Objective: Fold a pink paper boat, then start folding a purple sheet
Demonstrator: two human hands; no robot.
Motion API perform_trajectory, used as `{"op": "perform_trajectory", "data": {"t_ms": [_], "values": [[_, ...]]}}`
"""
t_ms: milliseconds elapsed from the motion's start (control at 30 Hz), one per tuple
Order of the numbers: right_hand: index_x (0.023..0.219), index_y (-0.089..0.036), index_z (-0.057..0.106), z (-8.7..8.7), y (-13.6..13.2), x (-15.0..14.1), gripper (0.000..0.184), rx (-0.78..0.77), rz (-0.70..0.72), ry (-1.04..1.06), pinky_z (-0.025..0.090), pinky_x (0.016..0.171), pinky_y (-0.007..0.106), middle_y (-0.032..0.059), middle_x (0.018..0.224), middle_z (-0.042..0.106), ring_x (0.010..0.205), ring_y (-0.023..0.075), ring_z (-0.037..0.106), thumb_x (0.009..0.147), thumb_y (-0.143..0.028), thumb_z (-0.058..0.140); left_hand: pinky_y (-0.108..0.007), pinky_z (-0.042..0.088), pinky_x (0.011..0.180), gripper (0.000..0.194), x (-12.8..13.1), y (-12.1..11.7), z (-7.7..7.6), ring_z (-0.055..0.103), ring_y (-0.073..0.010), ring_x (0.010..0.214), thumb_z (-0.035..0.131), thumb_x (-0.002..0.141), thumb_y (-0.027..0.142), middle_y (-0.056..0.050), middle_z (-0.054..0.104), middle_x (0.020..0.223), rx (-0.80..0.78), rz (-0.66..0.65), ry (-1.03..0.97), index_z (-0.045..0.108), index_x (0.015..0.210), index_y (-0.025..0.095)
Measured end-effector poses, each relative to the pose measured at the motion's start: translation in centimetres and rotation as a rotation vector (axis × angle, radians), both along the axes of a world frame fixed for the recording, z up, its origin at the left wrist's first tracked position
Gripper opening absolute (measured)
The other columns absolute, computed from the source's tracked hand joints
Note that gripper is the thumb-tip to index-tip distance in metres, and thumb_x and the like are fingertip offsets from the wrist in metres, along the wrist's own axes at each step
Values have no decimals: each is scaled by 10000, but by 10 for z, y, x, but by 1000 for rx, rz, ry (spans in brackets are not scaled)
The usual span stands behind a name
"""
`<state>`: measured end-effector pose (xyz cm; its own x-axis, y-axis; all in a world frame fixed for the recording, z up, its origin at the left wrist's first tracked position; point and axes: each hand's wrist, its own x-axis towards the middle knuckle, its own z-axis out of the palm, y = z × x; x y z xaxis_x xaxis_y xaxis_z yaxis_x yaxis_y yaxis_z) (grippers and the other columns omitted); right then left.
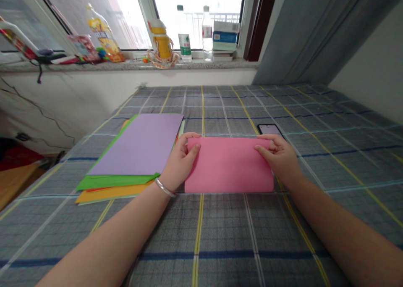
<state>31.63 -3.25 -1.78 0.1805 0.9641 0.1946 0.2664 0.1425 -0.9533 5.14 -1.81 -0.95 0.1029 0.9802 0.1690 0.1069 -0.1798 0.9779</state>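
Observation:
A pink sheet of paper (229, 165), wider than tall from here, is held above the checked cloth in front of me. My left hand (185, 156) pinches its upper left corner between thumb and fingers; a silver bangle (164, 188) circles that wrist. At the upper right corner, my right hand (277, 154) grips the sheet the same way. Left of my left hand lies a stack of coloured paper, with a purple sheet (138, 144) on top and green (118, 181) and orange (116, 193) sheets showing beneath. Whether the pink paper is folded, I cannot tell.
Behind my right hand lies a phone (270, 129), partly hidden. The grey checked cloth (226, 228) covers the surface up to the wall. On the windowsill (132, 65) stand a yellow cup (162, 43), bottles (207, 35) and boxes (225, 37). A grey curtain (308, 30) hangs at right.

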Motion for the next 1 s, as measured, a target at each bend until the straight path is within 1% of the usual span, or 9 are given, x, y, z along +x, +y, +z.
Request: {"op": "perform_trajectory", "data": {"t_ms": [133,300,400,567,767,833,900,967,1000], "values": [[1024,-247,617,1,0,1,367,-16,-21,-29,424,442,279,-3,619,633,555,185,598,704,-412,691,-209,346,480,267,0,2,-2,446,-105,517,567,841,341,34,496,678,0,-19,-8,493,1077,242],[991,-242,620,3,-2,1,316,0,-57,-88,402,431,267,-12,588,625,513,164,569,736,-425,665,-215,370,505,256,-1,3,-4,465,-108,544,559,854,346,30,509,701,50,-16,14,490,1073,233],[1007,-248,606,2,-2,1,333,-11,-44,-59,388,427,264,-14,591,629,500,161,557,741,-440,661,-214,366,506,252,-2,4,-6,454,-105,538,562,855,343,33,501,695,55,-15,13,492,1072,236],[977,-249,611,0,0,1,332,6,-72,-80,357,435,264,-17,593,619,480,151,508,730,-463,667,-216,366,499,265,-1,4,-5,461,-113,537,593,821,341,33,513,689,17,-18,-17,501,1050,245],[964,-250,617,1,0,1,319,18,-89,-98,315,424,265,-27,563,574,450,137,439,736,-469,657,-213,370,471,265,0,2,-1,472,-109,507,606,800,346,30,547,674,-44,-32,-58,509,1023,240],[990,-249,619,0,0,1,324,16,-76,-102,301,421,262,-42,526,530,436,132,413,750,-464,648,-209,364,470,283,-1,3,0,475,-108,509,608,798,347,30,556,666,-28,-16,-21,531,1044,231],[1011,-245,631,-2,1,3,330,20,-60,-134,302,426,260,-50,509,501,439,132,407,766,-466,635,-205,348,471,285,-3,5,-1,467,-104,512,605,801,348,32,556,648,13,23,67,572,1053,218],[1004,-241,648,-6,3,5,326,30,-54,-187,313,437,259,-49,507,493,456,135,417,773,-470,627,-206,343,478,261,-6,7,-4,471,-106,523,600,805,346,29,569,640,48,57,161,610,1026,208],[994,-239,654,-8,5,6,322,33,-54,-210,319,443,258,-47,509,496,466,136,425,772,-472,628,-210,360,490,262,-7,9,-6,494,-113,546,593,810,345,21,596,667,46,49,178,615,1031,207]]}}
